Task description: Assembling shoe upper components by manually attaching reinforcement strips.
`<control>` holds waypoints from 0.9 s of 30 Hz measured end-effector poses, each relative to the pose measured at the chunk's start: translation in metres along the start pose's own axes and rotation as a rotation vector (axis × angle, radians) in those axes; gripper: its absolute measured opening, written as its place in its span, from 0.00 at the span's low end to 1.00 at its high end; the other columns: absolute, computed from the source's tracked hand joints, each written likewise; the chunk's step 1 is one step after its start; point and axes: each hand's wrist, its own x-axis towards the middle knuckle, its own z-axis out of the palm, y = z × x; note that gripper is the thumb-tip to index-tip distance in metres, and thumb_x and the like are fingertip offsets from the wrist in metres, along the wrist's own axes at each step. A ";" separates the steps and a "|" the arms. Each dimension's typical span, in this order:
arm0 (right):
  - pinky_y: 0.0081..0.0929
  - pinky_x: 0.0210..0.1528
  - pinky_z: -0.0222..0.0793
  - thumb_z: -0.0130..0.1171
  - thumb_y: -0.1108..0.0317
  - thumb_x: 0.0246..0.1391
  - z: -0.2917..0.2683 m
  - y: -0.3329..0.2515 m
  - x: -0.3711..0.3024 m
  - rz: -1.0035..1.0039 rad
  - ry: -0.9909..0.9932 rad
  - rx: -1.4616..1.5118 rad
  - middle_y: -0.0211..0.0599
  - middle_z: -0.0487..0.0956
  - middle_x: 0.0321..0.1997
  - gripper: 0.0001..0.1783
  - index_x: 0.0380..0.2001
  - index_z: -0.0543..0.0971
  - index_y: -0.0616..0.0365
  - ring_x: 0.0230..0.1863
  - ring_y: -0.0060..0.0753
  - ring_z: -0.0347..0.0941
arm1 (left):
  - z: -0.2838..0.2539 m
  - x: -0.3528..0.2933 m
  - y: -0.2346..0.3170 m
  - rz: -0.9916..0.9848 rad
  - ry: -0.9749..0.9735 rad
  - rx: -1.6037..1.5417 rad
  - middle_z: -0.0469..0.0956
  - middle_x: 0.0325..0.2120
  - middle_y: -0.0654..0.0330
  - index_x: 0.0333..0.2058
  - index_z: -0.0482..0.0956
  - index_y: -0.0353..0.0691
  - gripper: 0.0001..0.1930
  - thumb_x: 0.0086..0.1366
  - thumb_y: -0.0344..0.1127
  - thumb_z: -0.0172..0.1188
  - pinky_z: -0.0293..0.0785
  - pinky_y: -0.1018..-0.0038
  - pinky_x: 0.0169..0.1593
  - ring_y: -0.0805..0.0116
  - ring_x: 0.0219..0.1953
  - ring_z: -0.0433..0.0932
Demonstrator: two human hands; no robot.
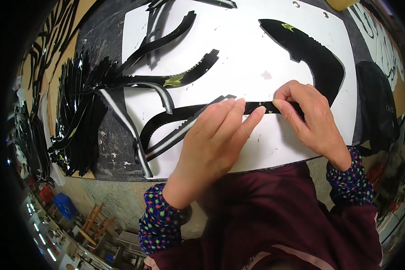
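A long curved black glossy strip (319,56) lies on the white board, bending from the upper right down and across to the left. My right hand (310,114) pinches its narrow middle between thumb and bent fingers. Just to the left, my left hand (216,139) has its fingers together on the same strip, and the thumb presses on its edge. Beneath the left fingers passes a grey strip with a pale stripe (171,137), partly hidden by the hand. A yellow-green mark (287,27) shows on the black strip's far end.
A thick pile of black strips (74,117) is heaped at the left of the dark worktable (114,153). Several loose strips (180,76) reach from it over the white board (238,45). A dark bag (377,105) lies at the right edge, near white cut pieces (377,33).
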 end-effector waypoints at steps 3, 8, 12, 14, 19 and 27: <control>0.34 0.32 0.65 0.59 0.72 0.57 0.001 0.001 0.000 -0.003 0.004 -0.002 0.38 0.75 0.23 0.05 0.30 0.74 0.58 0.25 0.41 0.72 | 0.000 0.001 0.002 -0.022 -0.010 -0.012 0.71 0.48 0.59 0.53 0.80 0.45 0.22 0.59 0.25 0.55 0.76 0.70 0.50 0.63 0.49 0.73; 0.34 0.32 0.65 0.59 0.71 0.57 0.001 0.001 0.000 -0.003 -0.010 0.001 0.37 0.74 0.22 0.05 0.30 0.74 0.58 0.25 0.41 0.72 | -0.003 0.006 0.014 -0.101 -0.095 0.052 0.71 0.48 0.59 0.54 0.79 0.45 0.22 0.61 0.27 0.53 0.74 0.69 0.52 0.63 0.50 0.72; 0.33 0.31 0.65 0.60 0.73 0.55 0.002 0.002 -0.001 -0.056 0.025 -0.039 0.35 0.74 0.22 0.04 0.31 0.74 0.58 0.24 0.39 0.71 | 0.000 0.005 0.022 -0.078 -0.105 0.184 0.72 0.49 0.57 0.56 0.77 0.42 0.22 0.63 0.28 0.51 0.71 0.67 0.55 0.61 0.52 0.71; 0.33 0.33 0.64 0.61 0.75 0.53 0.004 0.002 -0.005 -0.089 0.058 -0.076 0.36 0.75 0.26 0.05 0.32 0.75 0.58 0.27 0.38 0.71 | 0.002 0.006 0.027 -0.074 -0.137 0.253 0.72 0.49 0.56 0.56 0.77 0.40 0.22 0.63 0.28 0.51 0.71 0.66 0.56 0.61 0.52 0.71; 0.33 0.40 0.62 0.59 0.82 0.47 0.015 0.022 -0.013 -0.241 0.247 -0.323 0.39 0.75 0.39 0.16 0.41 0.76 0.58 0.38 0.39 0.69 | -0.001 0.013 0.036 -0.028 -0.235 0.489 0.74 0.48 0.55 0.57 0.76 0.40 0.21 0.66 0.30 0.52 0.69 0.63 0.58 0.60 0.52 0.73; 0.35 0.54 0.59 0.50 0.91 0.44 0.022 0.023 -0.019 -0.129 0.251 -0.433 0.42 0.70 0.53 0.31 0.53 0.72 0.57 0.52 0.43 0.66 | -0.014 -0.013 0.016 -0.135 -0.033 0.263 0.77 0.52 0.58 0.52 0.80 0.47 0.20 0.61 0.28 0.54 0.65 0.59 0.60 0.59 0.53 0.74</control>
